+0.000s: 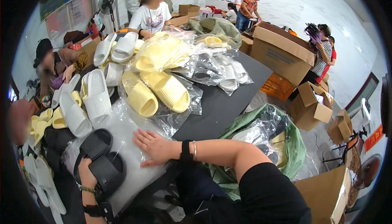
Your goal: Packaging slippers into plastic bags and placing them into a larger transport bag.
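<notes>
My left hand (87, 174) grips a pair of black slippers (107, 171) with ribbed straps, held over a stack of clear plastic bags (130, 183). Flat on those bags, fingers stretched, lies my right hand (157, 147); nothing is in it. Just beyond, a pair of pale yellow slippers (168, 93) rests on a clear bag. Grey slippers (96, 95) stand to the left of the bags, tilted against others. My left fingers are partly hidden by the black straps.
Bagged yellow slippers (163, 52) pile up on the dark table (216, 109). To my right sits a green sack (296, 148) of bagged slippers. Cardboard boxes (281, 48) and an orange crate (277, 86) stand farther right. Co-workers (151, 17) are around the table and room.
</notes>
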The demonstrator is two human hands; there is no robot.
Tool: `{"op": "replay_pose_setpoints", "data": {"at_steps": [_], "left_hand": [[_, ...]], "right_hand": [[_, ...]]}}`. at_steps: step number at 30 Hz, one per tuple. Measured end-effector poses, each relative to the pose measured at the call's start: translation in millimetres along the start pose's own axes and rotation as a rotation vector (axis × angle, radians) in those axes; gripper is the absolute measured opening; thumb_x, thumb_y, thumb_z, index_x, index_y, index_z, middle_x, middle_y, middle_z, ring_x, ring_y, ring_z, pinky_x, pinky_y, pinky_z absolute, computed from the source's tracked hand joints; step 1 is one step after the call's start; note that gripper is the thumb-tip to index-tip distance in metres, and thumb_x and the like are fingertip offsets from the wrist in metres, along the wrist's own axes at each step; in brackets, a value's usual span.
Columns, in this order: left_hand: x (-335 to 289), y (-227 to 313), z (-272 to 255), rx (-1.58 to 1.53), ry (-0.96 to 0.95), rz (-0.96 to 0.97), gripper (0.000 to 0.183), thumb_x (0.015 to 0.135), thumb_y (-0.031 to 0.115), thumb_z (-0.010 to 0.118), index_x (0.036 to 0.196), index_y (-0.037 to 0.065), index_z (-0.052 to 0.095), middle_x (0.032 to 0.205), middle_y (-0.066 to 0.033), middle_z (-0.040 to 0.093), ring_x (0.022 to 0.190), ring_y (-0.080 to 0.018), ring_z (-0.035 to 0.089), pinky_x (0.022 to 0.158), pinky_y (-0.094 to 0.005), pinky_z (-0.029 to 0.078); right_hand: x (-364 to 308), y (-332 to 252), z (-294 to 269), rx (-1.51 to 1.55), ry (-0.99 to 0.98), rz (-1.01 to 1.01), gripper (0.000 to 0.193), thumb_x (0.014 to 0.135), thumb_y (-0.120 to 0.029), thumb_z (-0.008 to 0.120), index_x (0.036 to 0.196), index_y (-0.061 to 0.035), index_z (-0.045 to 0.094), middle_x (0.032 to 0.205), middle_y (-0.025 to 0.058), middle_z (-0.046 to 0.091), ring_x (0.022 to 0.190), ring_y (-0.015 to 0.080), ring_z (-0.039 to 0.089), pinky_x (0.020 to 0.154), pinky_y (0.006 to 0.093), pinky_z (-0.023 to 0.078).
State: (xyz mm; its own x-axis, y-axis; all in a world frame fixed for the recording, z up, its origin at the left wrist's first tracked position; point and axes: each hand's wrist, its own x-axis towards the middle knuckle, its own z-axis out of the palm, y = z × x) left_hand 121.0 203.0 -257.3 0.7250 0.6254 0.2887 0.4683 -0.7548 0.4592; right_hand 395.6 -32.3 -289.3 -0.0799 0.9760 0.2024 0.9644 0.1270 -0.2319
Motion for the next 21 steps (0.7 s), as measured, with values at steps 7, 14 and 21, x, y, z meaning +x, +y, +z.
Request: {"op": "replay_pose_setpoints", "data": {"at_steps": [7,14,21], "left_hand": [[-22,-86,14,-0.44,0.131,-0.181,0.016,0.076,0.01,0.06,0.085,-0.003,0.065,0.108,-0.025,0.067,0.103,-0.0407,0.064,0.095,-0.0411,0.048],[-14,-20,-22,0.052,0.11,-0.011,0.013,0.077,0.01,0.059,0.085,0.001,0.066,0.097,-0.0245,0.063,0.093,-0.0431,0.062,0.08,-0.0444,0.049],[-40,-71,-40,0.329,0.081,-0.115,0.017,0.079,0.011,0.062,0.094,0.007,0.069,0.106,-0.0207,0.065,0.108,-0.0421,0.059,0.093,-0.05,0.045]], "right_hand": [[18,-18,-2,0.012,0.005,-0.041,0.098,0.089,-0.064,0.055,0.147,0.0093,0.027,0.153,0.0318,0.027,0.145,0.045,0.024,0.117,0.051,0.023],[8,-6,-18,-0.117,-0.099,0.039,0.102,0.09,-0.069,0.05,0.148,0.0108,0.025,0.156,0.0322,0.022,0.148,0.0442,0.019,0.119,0.0513,0.02],[16,-11,-12,-0.13,-0.165,0.01,0.104,0.09,-0.07,0.048,0.149,0.0116,0.021,0.157,0.0323,0.018,0.149,0.0442,0.014,0.12,0.0507,0.016]]}}
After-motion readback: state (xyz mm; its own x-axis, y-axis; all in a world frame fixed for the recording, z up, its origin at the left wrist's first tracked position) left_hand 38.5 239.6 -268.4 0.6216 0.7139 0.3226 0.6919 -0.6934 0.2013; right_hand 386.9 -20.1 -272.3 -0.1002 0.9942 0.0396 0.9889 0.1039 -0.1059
